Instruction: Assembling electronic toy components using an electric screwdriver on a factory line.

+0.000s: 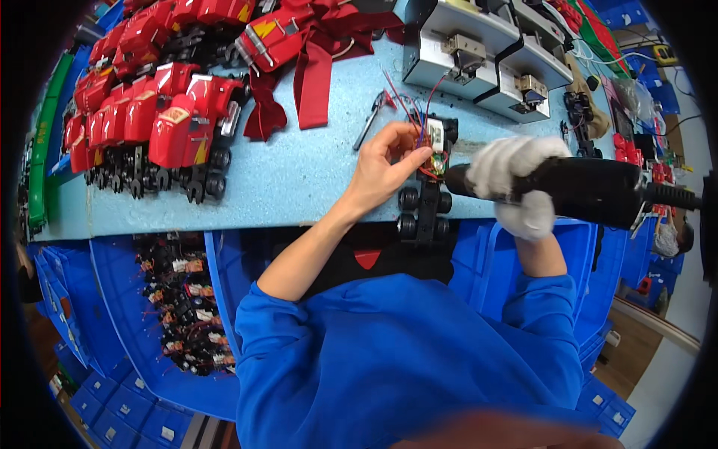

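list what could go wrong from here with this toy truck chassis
The black corded tool in the gloved right hand points close to the bare left hand, so a slip might nick the thumb. The loose wires beside those fingers could get snagged or pinched. The toy truck chassis appears to reach past the near edge of the blue table, so it might tip off if let go.
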Motion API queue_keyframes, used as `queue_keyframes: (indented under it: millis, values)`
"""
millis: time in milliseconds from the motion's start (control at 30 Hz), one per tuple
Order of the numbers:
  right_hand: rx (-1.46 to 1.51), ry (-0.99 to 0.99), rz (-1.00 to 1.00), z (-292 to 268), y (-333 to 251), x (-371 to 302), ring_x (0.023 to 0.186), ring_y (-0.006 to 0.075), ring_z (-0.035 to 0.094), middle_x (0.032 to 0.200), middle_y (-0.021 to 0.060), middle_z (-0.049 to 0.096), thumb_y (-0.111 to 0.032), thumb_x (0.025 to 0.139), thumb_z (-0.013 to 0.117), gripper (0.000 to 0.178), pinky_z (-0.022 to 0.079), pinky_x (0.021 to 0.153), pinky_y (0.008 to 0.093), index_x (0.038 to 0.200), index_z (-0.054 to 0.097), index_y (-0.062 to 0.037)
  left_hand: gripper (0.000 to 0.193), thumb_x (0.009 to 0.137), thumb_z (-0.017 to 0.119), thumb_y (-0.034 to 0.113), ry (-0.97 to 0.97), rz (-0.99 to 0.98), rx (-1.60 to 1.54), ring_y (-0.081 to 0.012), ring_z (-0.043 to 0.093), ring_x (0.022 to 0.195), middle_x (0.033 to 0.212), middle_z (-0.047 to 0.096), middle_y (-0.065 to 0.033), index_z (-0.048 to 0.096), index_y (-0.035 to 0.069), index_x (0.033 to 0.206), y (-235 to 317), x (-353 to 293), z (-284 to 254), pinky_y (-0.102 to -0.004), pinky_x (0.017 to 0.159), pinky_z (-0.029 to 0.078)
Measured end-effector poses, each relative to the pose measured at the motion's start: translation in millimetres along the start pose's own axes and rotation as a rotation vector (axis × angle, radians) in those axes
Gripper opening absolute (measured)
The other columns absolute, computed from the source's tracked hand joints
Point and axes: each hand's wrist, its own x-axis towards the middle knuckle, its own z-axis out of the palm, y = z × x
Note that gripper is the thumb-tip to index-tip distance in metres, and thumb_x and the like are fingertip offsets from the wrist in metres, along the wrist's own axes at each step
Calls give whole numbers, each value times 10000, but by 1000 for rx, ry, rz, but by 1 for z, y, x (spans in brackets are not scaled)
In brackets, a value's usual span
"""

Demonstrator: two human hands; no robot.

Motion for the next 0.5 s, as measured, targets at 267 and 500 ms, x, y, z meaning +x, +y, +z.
queue_keyframes:
  millis: [267, 500]
  values:
    - [-196, -47, -215, -103, 29, 121, 552, 165, 465, 622, 33, 412, -363, 865, 385, 335, 416, 571, 328, 856, 500, -49, 227, 782, 658, 68, 59, 73, 180, -42, 488, 614, 700, 575, -2, 596, -20, 982, 0, -1, 6, -185, 564, 418]
    - [85, 221, 31, -87, 37, 127, 421, 169, 458, 549, 24, 439, -308, 828, 550, 241, 404, 427, 283, 787, 454, -91, 337, 724, 706, 100, -28, 47, 332, -120, 514, 759, 818, 574, -46, 581, -16, 1015, 8, -2, -1, -236, 688, 424]
